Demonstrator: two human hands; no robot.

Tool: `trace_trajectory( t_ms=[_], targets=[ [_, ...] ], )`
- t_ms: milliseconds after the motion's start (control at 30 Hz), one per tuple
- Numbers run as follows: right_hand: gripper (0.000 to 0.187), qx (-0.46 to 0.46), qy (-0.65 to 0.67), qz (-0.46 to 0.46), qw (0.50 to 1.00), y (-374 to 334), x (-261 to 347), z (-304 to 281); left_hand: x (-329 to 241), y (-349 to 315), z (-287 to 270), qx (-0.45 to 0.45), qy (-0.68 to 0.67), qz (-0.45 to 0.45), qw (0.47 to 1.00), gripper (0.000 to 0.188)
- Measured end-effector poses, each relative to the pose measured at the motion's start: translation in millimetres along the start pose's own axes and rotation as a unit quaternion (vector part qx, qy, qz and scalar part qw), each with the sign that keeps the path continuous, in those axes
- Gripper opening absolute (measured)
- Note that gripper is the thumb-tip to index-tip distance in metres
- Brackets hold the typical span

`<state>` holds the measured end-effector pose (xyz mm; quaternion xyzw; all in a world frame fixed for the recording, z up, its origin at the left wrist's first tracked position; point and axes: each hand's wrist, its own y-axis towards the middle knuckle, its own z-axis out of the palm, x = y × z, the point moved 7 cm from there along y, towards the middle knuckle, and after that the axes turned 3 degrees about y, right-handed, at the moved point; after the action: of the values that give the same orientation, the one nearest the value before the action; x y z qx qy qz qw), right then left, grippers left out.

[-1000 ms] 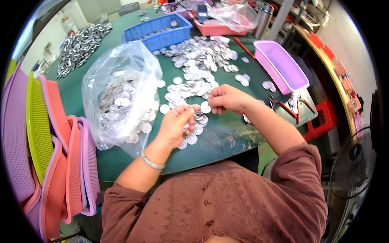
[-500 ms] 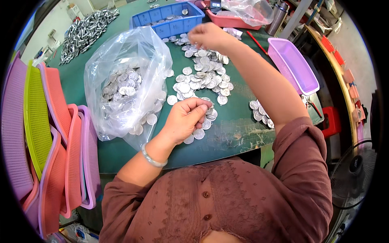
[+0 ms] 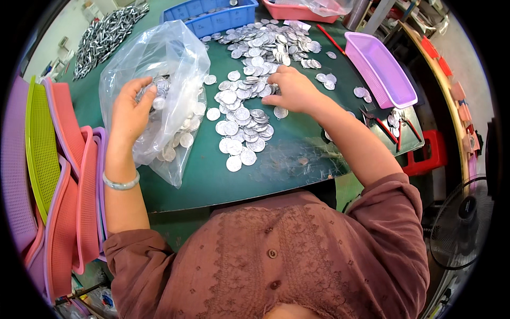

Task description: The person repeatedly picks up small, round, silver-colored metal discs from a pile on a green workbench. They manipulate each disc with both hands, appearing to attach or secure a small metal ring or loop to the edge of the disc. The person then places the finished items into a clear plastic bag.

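Note:
Silver round medallions with small loops (image 3: 231,97) lie in a long heap on the green table. At the mouth of a clear plastic bag (image 3: 183,45) is my left hand (image 3: 130,111), its thumb and fingers curved around several silver medallions (image 3: 159,87). More medallions fill the bag's lower part, seen through the plastic. My right hand (image 3: 297,93) hovers low at the right side of the heap. Its thumb and fingers are apart, the fingertips close to the medallions, with nothing visible between them.
A blue bin (image 3: 212,20) and a pink tray (image 3: 308,10) stand at the back. On the right are a purple basket (image 3: 380,69), red-handled pliers (image 3: 385,130) and a red stool (image 3: 430,151). Metal pieces (image 3: 109,37) pile up back left; stacked baskets (image 3: 66,212) stand left.
My left hand has moved left from the near end of the heap to the bag. My right hand has come back nearer from the far end, its fingers now apart.

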<state>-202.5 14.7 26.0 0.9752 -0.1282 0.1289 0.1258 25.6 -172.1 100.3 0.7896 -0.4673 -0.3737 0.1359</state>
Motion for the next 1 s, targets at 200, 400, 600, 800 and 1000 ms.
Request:
trace_trajectory(
  t_ms=[200, 400, 600, 800, 1000],
  targets=[
    [0.027, -0.034, -0.012, 0.001, 0.999, -4.7, 0.7, 3.2, -66.9, -15.1, -5.1, -0.049, -0.079, 0.05, 0.994, 0.016],
    [0.026, -0.073, -0.012, -0.018, 0.997, -26.8, 12.1, -16.1, -108.7, -50.8, 63.0, 0.131, -0.272, -0.002, 0.953, 0.015],
    [0.024, -0.228, 0.181, -0.056, 0.955, -58.2, 40.7, -41.1, -105.3, -68.7, 145.4, 0.253, -0.534, -0.294, 0.751, 0.022],
    [0.017, -0.197, 0.331, -0.014, 0.923, -63.0, 38.4, -24.1, -96.5, -65.3, 152.7, 0.235, -0.531, -0.259, 0.771, 0.016],
    [0.013, -0.048, 0.597, 0.115, 0.792, -62.9, 23.7, 13.3, -92.7, -65.9, 152.3, 0.22, -0.513, -0.259, 0.788, 0.016]
  ],
)
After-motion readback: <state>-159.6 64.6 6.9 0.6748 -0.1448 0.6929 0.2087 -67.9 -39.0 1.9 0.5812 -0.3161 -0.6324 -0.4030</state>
